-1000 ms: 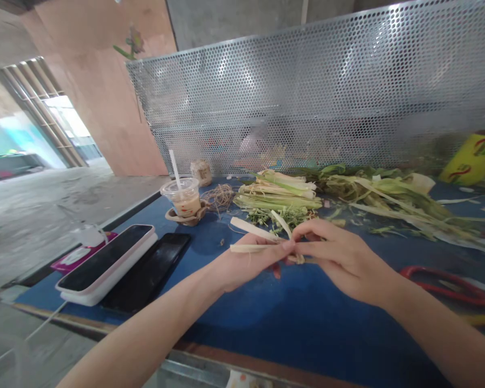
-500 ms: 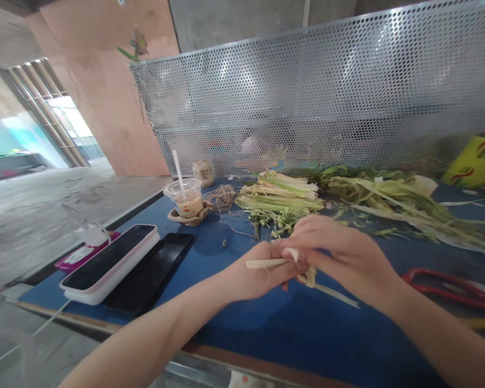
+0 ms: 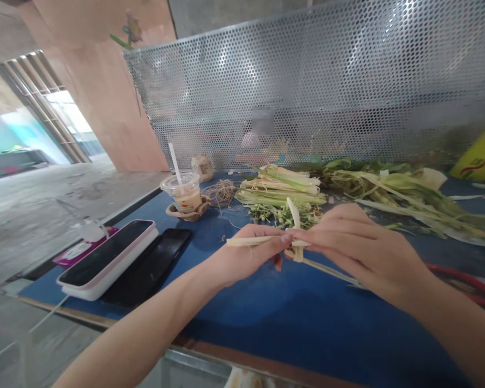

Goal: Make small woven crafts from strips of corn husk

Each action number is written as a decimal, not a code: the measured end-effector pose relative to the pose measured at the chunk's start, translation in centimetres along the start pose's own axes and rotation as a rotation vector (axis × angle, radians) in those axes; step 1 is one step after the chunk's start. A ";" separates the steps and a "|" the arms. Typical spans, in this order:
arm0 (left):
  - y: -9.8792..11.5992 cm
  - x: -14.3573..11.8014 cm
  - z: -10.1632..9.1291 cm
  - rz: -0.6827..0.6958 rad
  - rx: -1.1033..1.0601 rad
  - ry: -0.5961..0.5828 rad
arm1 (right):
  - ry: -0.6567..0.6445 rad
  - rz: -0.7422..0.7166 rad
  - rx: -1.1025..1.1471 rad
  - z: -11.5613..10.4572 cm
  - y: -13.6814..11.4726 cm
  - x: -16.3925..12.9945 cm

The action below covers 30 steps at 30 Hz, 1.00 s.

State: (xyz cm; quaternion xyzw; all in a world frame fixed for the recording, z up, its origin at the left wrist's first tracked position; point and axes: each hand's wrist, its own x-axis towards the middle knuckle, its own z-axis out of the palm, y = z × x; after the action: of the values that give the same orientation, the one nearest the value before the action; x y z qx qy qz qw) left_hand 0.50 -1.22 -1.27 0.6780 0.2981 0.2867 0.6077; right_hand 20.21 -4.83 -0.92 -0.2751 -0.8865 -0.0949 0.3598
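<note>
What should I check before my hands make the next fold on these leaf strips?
1. Left hand grips the pale strip: ok, pinched at fingertips.
2. Right hand grips the crossing: ok, fingers closed over it.
3. Upright strip end free to bend: ok, it sticks up clear of the fingers.
4. Trailing strip lies untangled: cannot tell, partly hidden under the right hand.
5. Spare leaves nearby: ok, piled behind the hands.
6. Drink cup and phones out of the way: ok, off to the left.
</note>
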 end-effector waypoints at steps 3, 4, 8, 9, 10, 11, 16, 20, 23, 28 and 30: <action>-0.1 0.0 0.0 0.001 -0.008 0.007 | 0.026 0.010 0.009 0.3 -0.2 0.1; -0.1 0.0 0.0 0.005 -0.005 0.009 | 0.041 0.012 0.010 0.4 -0.3 0.1; -0.2 0.0 0.0 0.027 -0.068 0.008 | 0.088 0.021 -0.095 0.9 -1.0 0.5; -0.2 0.1 0.0 0.024 -0.095 0.009 | 0.092 0.030 -0.132 1.0 -1.1 0.6; -0.1 0.1 0.0 0.020 -0.116 0.009 | 0.092 0.039 -0.164 1.1 -1.1 0.6; -0.1 0.1 0.0 0.020 -0.125 0.012 | 0.096 0.046 -0.188 1.1 -1.1 0.5; 0.4 0.0 0.0 0.025 -0.060 0.016 | 0.121 0.038 -0.176 1.1 -0.7 0.1; 0.5 0.1 -0.2 -0.014 -0.105 0.006 | 0.144 0.026 -0.129 1.0 -0.7 0.0; 0.3 0.1 -0.3 0.007 -0.095 0.014 | 0.145 0.022 -0.143 0.9 -0.9 0.1; -0.2 0.2 -0.5 0.035 -0.038 -0.024 | 0.034 -0.009 -0.181 0.5 -0.8 0.0; -0.3 0.2 -0.5 0.053 -0.031 -0.039 | -0.020 -0.028 -0.172 0.3 -0.7 0.0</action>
State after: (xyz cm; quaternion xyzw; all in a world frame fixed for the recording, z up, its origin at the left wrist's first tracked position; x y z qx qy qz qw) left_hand 0.20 -0.74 -1.54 0.6817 0.2636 0.2940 0.6158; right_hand 19.66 -5.26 -1.15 -0.2934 -0.8823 -0.1732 0.3248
